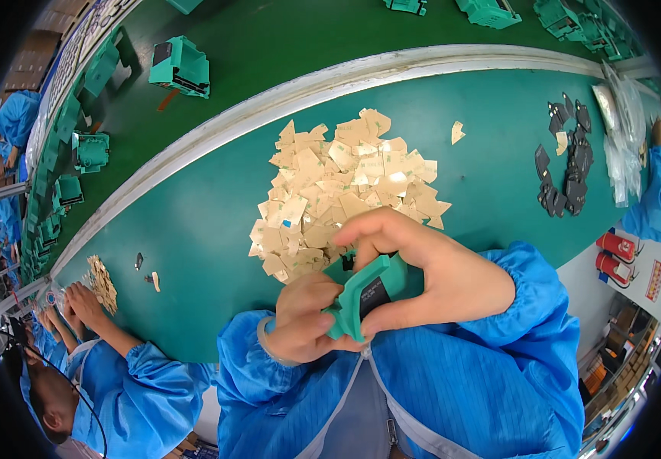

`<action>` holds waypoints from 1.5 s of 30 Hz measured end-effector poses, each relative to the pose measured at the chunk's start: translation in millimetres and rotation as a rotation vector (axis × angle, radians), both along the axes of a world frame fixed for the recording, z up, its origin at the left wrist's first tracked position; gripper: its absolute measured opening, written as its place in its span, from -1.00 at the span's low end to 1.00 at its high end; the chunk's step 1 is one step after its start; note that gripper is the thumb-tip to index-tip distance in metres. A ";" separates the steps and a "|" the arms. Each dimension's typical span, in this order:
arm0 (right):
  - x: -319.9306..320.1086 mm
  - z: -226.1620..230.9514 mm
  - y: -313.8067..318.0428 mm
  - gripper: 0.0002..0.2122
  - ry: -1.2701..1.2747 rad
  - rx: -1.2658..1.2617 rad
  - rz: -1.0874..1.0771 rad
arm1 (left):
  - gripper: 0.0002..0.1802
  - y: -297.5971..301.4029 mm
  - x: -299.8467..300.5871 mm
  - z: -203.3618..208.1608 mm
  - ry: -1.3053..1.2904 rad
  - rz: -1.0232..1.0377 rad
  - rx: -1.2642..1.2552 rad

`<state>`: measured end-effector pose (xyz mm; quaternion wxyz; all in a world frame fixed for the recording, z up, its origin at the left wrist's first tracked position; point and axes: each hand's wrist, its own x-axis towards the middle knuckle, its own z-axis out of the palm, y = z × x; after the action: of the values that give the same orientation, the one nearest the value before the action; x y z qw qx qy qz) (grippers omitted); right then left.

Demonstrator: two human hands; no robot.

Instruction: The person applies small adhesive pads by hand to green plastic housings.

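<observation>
Both hands hold a green plastic housing (394, 277) close to my chest. It is tilted, and a black label panel (374, 295) shows on its near side. My left hand (300, 317) grips the housing's left end with bent fingers. My right hand (453, 279) wraps round the right side, thumb along the lower edge by the panel and forefinger reaching over the far top. Part of the housing is covered by my fingers. Just beyond lies a large heap of cream backing-paper pieces (345, 176) on the green table (200, 199).
Black flat parts (575, 176) and clear plastic bags (621, 138) lie at the right. Past a pale rail (269, 88), a dark green belt carries several green housings (181, 65). A co-worker (131, 382) works at the left beside a smaller paper pile (101, 284). Red fire extinguishers (615, 269) stand at right.
</observation>
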<state>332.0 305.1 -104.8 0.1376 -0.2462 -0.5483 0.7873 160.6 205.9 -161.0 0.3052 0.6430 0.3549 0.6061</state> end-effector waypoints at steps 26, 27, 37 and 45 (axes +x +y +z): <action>84.8 29.2 16.8 -0.92 0.240 0.485 -1.028 | -0.78 164.5 -76.8 14.4 -0.465 0.343 -0.433; 86.6 36.3 14.3 -0.86 0.095 0.514 -1.097 | -0.81 174.7 -86.0 1.7 -0.513 0.349 -0.419; 181.7 -10.5 16.1 -0.93 -0.874 0.871 -1.069 | -0.63 212.9 -96.5 -22.7 -0.366 0.180 -0.472; 148.2 -59.0 26.3 -0.91 -1.348 1.479 -0.592 | -0.53 212.2 -134.7 -30.8 -0.105 0.199 -0.486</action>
<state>480.2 331.5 -163.8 0.1069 -0.6134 -0.7746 -0.1108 25.9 418.1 -191.9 0.4076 0.4808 0.5350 0.5626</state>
